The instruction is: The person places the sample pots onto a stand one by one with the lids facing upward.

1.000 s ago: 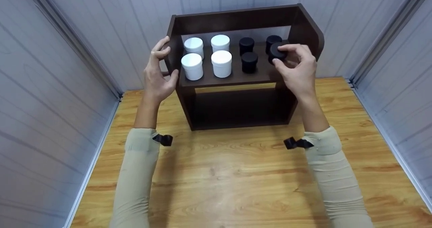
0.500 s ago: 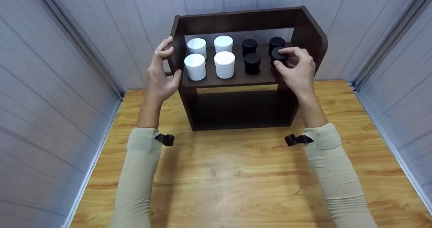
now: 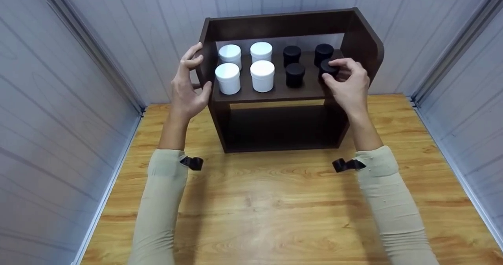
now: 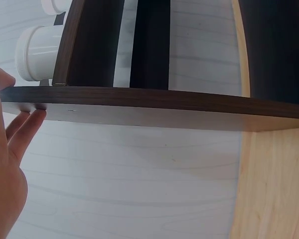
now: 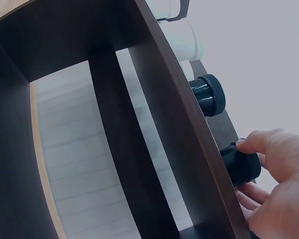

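Note:
My right hand pinches a small black lidded jar between thumb and fingers at the front right of the dark brown shelf. In the right wrist view that jar stands upright at the board's front edge. To its left is another black jar, and behind are two more, one of them a back-right jar. My left hand grips the left side panel, thumb on the inner side and fingers outside. Nearest to it is a white jar.
White jars, among them a front one, stand in two rows on the left half of the upper board. A lower compartment lies beneath. The shelf's right side panel rises beside my right hand. Pale panelled walls enclose the wooden floor.
My right hand has brought the black jar down and slightly toward the front right, away from the back jar. The left hand keeps its grip on the panel. The head view has shifted slightly.

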A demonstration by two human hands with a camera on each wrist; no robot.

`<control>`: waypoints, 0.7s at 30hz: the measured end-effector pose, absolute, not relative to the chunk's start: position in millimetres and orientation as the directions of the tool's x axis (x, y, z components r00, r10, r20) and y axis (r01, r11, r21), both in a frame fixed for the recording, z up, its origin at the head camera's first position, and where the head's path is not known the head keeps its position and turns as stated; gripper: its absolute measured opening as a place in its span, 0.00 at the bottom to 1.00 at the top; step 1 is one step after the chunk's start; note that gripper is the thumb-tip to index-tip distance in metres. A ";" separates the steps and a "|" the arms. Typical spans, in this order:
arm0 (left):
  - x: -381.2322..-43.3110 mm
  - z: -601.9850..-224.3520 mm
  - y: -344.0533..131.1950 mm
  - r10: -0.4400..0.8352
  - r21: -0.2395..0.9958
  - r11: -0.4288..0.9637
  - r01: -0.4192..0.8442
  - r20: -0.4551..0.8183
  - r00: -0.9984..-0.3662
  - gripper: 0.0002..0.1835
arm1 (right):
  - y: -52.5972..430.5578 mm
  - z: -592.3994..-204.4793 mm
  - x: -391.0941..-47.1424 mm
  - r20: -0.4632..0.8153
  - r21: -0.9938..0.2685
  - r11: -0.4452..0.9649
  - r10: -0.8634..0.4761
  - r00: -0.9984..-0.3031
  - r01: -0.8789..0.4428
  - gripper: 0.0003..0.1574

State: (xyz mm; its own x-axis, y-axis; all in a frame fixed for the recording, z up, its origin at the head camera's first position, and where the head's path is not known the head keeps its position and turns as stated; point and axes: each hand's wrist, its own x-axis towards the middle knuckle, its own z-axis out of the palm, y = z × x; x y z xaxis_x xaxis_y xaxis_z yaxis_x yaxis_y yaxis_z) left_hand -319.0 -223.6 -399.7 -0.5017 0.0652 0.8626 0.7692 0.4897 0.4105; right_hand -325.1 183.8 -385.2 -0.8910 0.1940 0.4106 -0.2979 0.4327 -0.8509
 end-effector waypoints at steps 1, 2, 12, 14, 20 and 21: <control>-319.0 -400.0 -223.7 0.066 0.411 0.487 0.771 0.863 -0.501 0.28 | 183.9 -385.8 -325.3 0.405 -0.852 0.434 0.194 -0.894 -0.292 0.20; -319.0 -400.2 -223.7 0.066 0.410 0.488 0.771 0.863 -0.501 0.28 | 184.1 -386.3 -325.5 0.398 -0.853 0.438 0.195 -0.897 -0.283 0.20; -319.2 -401.2 -223.6 0.076 0.407 0.490 0.771 0.861 -0.503 0.29 | 186.4 -388.0 -325.3 0.373 -0.859 0.442 0.196 -0.907 -0.258 0.22; -319.0 -401.3 -223.7 0.076 0.406 0.488 0.773 0.862 -0.501 0.29 | 186.6 -388.0 -325.5 0.371 -0.860 0.441 0.192 -0.909 -0.258 0.22; -318.2 -401.0 -223.0 0.070 0.412 0.496 0.765 0.859 -0.508 0.28 | 186.8 -388.0 -325.8 0.372 -0.860 0.437 0.184 -0.910 -0.263 0.22; -318.1 -401.0 -222.6 0.067 0.415 0.498 0.762 0.857 -0.511 0.28 | 187.1 -388.1 -325.8 0.372 -0.861 0.435 0.185 -0.910 -0.264 0.22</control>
State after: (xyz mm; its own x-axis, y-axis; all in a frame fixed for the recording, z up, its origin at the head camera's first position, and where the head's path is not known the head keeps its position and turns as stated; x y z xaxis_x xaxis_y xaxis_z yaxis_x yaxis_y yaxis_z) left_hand -318.1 -222.6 -401.0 -0.5109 0.0671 0.8570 0.7616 0.4978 0.4150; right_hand -325.8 187.1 -388.1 -0.9095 0.1851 0.3721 -0.2638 0.4349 -0.8610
